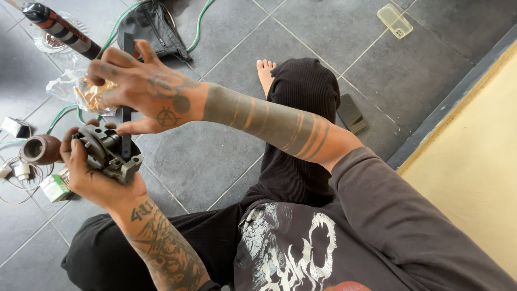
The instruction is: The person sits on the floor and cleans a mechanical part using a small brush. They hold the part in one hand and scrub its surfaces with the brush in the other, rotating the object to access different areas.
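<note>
My left hand [89,175] grips a grey cast-metal engine part [107,152] at the lower left, above the tiled floor. My right hand [145,89] reaches across from the right and holds a thin dark tool [127,116] that stands upright, its lower end set into the metal part. The tool's top end pokes out above my fingers. Both forearms carry tattoos. I sit on the floor in black trousers, one knee raised, with a bare foot [265,73] showing beyond it.
A brown round cup-like piece [39,149] lies left of the part. A clear plastic bag [89,92] with orange contents, a striped can [59,28], a black pouch [153,24], green cable, white plugs, a dark phone [353,114] and a clear phone case [395,20] lie about.
</note>
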